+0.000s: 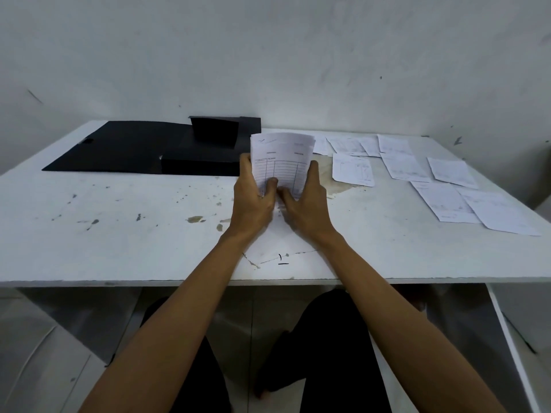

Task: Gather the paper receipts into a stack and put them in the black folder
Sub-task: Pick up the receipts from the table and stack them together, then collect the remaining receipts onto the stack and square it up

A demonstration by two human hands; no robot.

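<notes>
A stack of white printed receipts (281, 156) stands upright on the table's middle, bowed slightly. My left hand (252, 198) grips its left edge and my right hand (307, 201) grips its right edge, thumbs on the front sheet. The black folder (125, 147) lies open flat at the back left, its flaps (214, 131) raised just behind the stack. Several loose receipts (396, 162) lie spread over the right half of the table, the nearest one (353, 169) right of my right hand.
The white table (119, 228) is stained and chipped, with a cracked patch near its front edge (179, 283). A plain wall rises directly behind it. My legs show under the table. Two receipts (477, 210) lie close to the table's right edge.
</notes>
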